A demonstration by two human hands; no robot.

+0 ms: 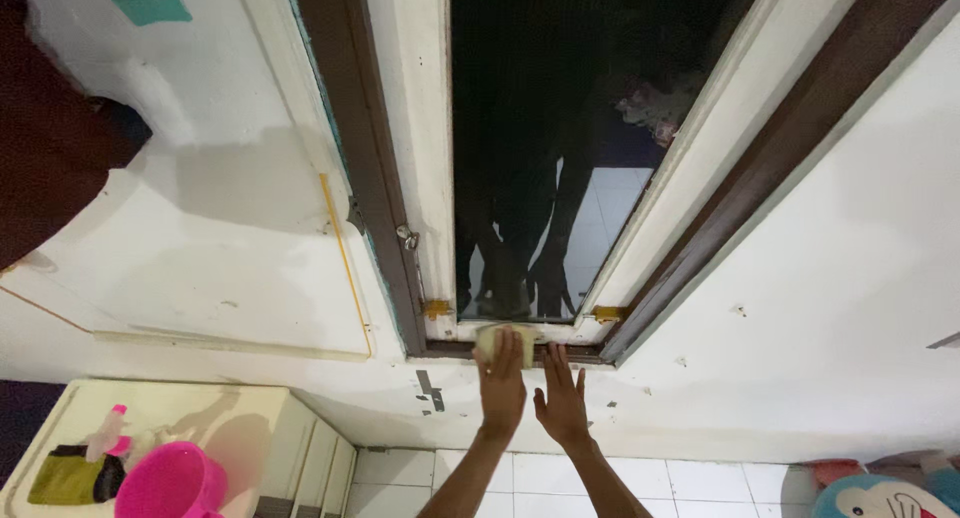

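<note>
White wall (820,308), one, scuffed; tiled floor (560,478) below. Window (540,148), one, dark pane, brown-and-white frame. Cabinet (290,438), one, cream. Pink bowl (172,483), one. Hands, two: left hand (502,378), grip pressing one pale cloth (497,340) on window's bottom edge; right hand (562,403), fingers spread flat against wall.

White walls (820,278) frame a dark window (560,128), above a white tiled floor (560,478), perhaps scuffed.

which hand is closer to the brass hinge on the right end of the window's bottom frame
The right hand. It lies flat on the wall just below and left of the brass hinge. The left hand is farther left, pressing a pale cloth on the window frame.
</note>
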